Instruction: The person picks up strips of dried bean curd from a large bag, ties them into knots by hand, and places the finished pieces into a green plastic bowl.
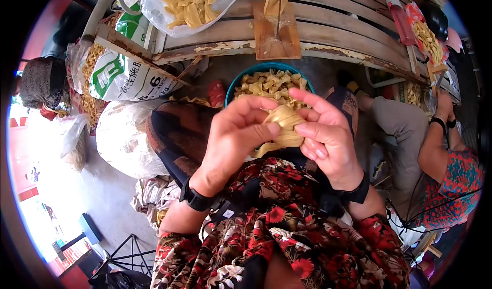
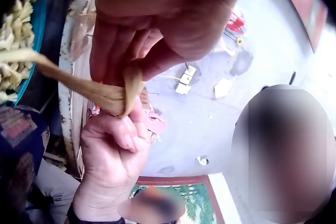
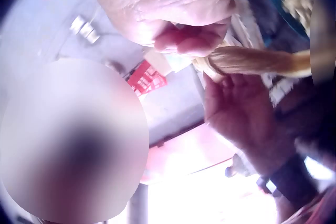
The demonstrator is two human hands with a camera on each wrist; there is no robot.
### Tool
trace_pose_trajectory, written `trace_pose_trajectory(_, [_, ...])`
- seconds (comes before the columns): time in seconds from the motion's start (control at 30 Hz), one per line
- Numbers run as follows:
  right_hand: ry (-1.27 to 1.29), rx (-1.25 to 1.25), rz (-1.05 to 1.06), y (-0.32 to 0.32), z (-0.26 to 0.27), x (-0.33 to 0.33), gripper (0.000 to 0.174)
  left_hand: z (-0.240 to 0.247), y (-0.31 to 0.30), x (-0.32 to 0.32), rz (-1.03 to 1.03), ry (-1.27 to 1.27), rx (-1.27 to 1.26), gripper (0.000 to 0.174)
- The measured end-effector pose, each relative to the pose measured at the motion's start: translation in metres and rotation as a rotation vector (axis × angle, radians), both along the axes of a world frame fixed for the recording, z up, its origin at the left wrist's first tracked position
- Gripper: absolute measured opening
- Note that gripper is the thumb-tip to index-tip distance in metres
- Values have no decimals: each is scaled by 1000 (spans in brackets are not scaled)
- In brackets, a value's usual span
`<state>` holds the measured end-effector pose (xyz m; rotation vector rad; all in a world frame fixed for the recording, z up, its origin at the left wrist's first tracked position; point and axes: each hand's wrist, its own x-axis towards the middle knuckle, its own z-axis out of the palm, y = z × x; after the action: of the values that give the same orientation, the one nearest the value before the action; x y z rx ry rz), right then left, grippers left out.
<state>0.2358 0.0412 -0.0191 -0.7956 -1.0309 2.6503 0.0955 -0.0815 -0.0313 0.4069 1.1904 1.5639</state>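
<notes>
A folded, tan strip of dried material [image 1: 285, 127] is held between both hands above the lap in the head view. The left hand [image 1: 233, 135] pinches its left side between thumb and fingers. On the other side the right hand [image 1: 330, 140] grips it with the thumb on top, its index finger raised. In the left wrist view the strip [image 2: 105, 95] forms a loop at the fingertips, with a long end reaching left. The right wrist view shows the strip [image 3: 252, 60] twisted where the hands meet. Behind the hands stands a teal basin [image 1: 231, 84] of similar folded pieces [image 1: 271, 83].
A slatted bench [image 1: 333, 25] crosses the top, bearing a plastic bag of strips [image 1: 189, 7] and a wooden block with a metal rod [image 1: 277, 40]. White sacks [image 1: 125, 73] stand at left. Another person [image 1: 451, 171] sits at right.
</notes>
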Motion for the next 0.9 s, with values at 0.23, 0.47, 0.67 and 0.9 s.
trace_pose_trajectory(0.23, [51, 191, 117, 4, 13, -3, 54, -4, -1, -4, -349, -338, 38, 34])
trace_pose_trajectory(0.47, [-57, 865, -13, 5, -3, 0, 26, -3, 6, -5, -372, -154, -120, 31])
trace_pose_trajectory(0.67, [-188, 945, 177, 6, 3, -1, 28, -4, 6, 5, -230, 406, -108, 21])
trace_pose_trajectory(0.9, [-165, 521, 258, 23, 27, 19, 30, 8, -7, -33, -129, 403, -154, 23])
